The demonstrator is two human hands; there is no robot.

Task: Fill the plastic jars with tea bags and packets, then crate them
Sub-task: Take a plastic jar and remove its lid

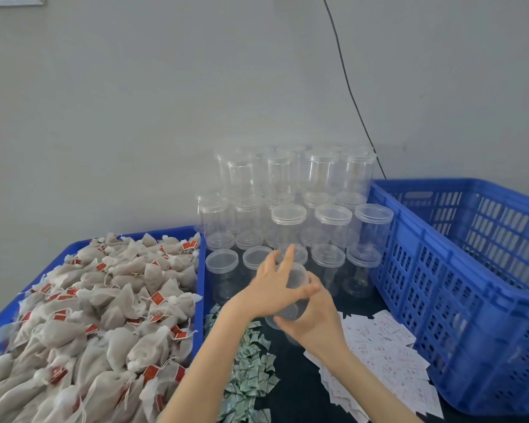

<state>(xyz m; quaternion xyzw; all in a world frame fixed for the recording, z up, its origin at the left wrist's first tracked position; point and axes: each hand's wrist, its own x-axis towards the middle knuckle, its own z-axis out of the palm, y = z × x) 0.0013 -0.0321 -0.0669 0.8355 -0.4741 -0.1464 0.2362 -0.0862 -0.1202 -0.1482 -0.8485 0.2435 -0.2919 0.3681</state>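
I hold one clear plastic jar (pixel 291 309) in the air over the dark table. My right hand (pixel 313 326) grips its body from below. My left hand (pixel 275 285) is on its lid end, thumb and fingers curled round the rim, two fingers lifted. The jar looks empty. A blue tray (pixel 199 288) on the left is heaped with grey tea bags (pixel 104 306) with red tags. Green packets (pixel 251 370) and white packets (pixel 385 358) lie loose on the table below my arms.
Several lidded clear jars (pixel 290 215) stand stacked in rows against the grey wall behind my hands. A large blue slatted crate (pixel 458 300) sits on the right, its inside mostly out of sight. A black cable (pixel 353 99) runs down the wall.
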